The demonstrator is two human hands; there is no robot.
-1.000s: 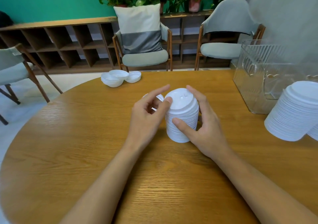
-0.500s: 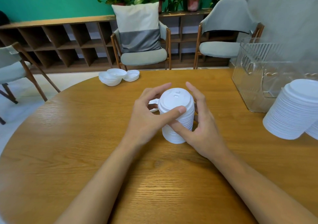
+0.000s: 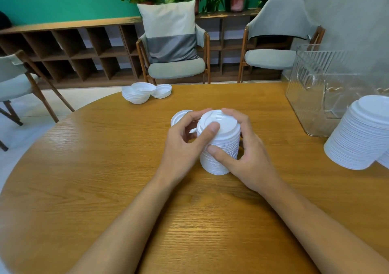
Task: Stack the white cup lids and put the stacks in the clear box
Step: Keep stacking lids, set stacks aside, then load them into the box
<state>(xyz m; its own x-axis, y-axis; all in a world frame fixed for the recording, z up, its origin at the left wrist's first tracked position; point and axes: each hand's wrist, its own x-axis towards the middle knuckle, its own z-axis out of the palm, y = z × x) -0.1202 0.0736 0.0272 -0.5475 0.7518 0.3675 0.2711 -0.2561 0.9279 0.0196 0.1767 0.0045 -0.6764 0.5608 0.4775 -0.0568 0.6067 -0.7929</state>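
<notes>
Hands closed on the lid stack (image 3: 229, 141) at worktop (image 3: 105, 168) centre.
Left hand (image 3: 181, 145) thumb has moved up onto the top lid (image 3: 228, 124), likely seating it; right hand (image 3: 251, 156) grips the side; clear box (image 3: 315, 97) at 2 o'clock.

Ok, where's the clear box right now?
In the head view the clear box stands at the far right of the table, just behind the big lid stack there.
</notes>
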